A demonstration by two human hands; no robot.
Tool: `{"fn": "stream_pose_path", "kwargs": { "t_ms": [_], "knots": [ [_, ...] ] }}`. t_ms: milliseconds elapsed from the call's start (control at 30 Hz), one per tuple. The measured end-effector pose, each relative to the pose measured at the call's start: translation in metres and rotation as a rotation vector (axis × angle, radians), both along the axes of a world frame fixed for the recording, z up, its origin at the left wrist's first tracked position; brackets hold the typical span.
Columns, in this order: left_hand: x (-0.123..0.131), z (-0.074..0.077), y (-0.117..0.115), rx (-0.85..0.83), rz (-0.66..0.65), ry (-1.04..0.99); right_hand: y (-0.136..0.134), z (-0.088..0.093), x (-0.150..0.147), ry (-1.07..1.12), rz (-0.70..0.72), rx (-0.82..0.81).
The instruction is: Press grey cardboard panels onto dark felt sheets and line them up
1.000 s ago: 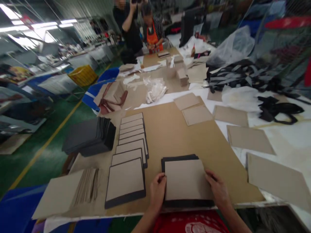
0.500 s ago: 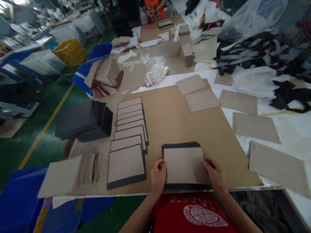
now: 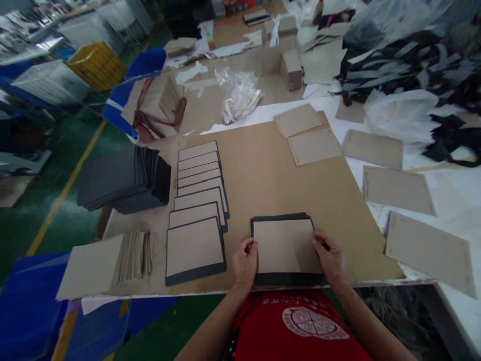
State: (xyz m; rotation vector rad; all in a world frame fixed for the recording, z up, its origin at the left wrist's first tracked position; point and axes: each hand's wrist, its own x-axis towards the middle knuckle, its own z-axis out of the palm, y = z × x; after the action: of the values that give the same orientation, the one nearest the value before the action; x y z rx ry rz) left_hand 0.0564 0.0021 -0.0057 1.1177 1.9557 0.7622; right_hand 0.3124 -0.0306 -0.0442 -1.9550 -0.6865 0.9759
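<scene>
Lying between your two hands, the grey card (image 3: 282,245) sits on a black sheet (image 3: 287,277) at the near edge of the table (image 3: 263,170). Your left hand (image 3: 244,261) pinches its left edge; your right hand (image 3: 330,258) presses its right edge, fingers curled onto it. Your palms hide both side edges, so each grip's depth is unclear. The card is plain grey, rectangular, framed by a thin black border.

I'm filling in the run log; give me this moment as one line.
left hand: on left edge of grey card | right hand: on its right edge | card: lying on black sheets | beside: finished row
</scene>
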Motion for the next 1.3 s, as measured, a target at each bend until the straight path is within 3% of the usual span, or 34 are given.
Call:
{"fn": "stream_pose_path", "kwargs": {
  "t_ms": [767, 1300],
  "knots": [
    [-0.003, -0.012, 0.0, -0.006, -0.03, 0.041, 0.005, 0.003, -0.003, -0.061, 0.004, -0.002],
    [-0.003, -0.008, 0.004, -0.045, -0.052, 0.114, 0.007, 0.007, -0.003, -0.078, 0.025, 0.015]
  ]
}}
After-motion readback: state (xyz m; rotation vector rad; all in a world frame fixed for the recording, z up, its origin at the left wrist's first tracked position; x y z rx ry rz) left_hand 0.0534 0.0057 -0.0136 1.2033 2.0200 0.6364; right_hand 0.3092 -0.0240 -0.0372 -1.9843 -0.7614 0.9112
